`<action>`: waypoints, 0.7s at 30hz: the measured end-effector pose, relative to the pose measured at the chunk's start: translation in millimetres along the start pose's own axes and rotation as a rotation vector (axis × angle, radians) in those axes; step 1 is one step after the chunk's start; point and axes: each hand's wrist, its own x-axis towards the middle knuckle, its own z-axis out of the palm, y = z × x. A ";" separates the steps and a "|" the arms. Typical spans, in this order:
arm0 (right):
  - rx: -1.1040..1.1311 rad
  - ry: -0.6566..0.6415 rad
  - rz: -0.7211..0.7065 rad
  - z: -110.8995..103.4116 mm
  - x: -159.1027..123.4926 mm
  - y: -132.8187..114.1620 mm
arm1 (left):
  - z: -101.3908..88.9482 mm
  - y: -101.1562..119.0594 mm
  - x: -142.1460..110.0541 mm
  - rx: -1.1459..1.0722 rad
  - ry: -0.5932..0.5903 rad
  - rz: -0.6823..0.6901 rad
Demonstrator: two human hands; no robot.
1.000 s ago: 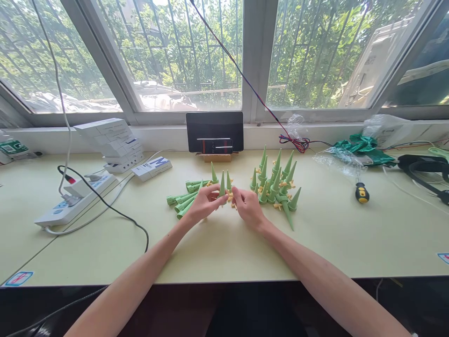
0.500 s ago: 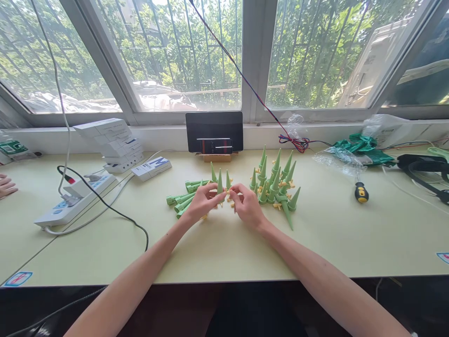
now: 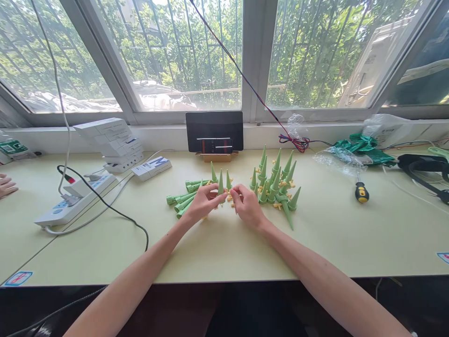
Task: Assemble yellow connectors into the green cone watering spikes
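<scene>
My left hand (image 3: 202, 203) and my right hand (image 3: 247, 205) meet at the middle of the pale green table (image 3: 224, 248). The left fingers pinch the base of an upright green cone spike (image 3: 220, 181). The right fingers close on a small yellow part (image 3: 229, 196) beside it. Two more spikes stand just behind. A pile of green spikes (image 3: 181, 199) lies flat to the left of my left hand. A cluster of standing green spikes (image 3: 275, 181) with yellow pieces is right of my right hand.
A dark tablet (image 3: 214, 131) leans against the sill behind the spikes. A power strip (image 3: 75, 199) with cables and stacked white boxes (image 3: 112, 142) sit at left. A screwdriver (image 3: 361, 192) and plastic bags (image 3: 351, 152) lie at right. Another person's hand (image 3: 6, 184) rests at the far left edge.
Both hands stay together at the spike; the held spike has shifted slightly back and my fingers have reworked their grip. Another person's hand appeared at the far left edge.
</scene>
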 end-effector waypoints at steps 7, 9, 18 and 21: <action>-0.068 0.016 0.019 -1.0 -0.3 -1.4 | 0.6 -1.2 -1.0 0.030 -0.015 0.032; -0.092 0.029 0.011 -1.2 -0.3 -2.4 | 0.6 -1.1 -1.1 0.033 -0.029 0.037; -0.126 0.047 0.014 -2.0 0.3 -4.1 | 2.4 3.7 -2.6 0.056 -0.060 0.070; -0.117 0.040 0.028 -1.7 0.2 -5.1 | 2.7 5.8 -2.7 0.058 -0.076 0.089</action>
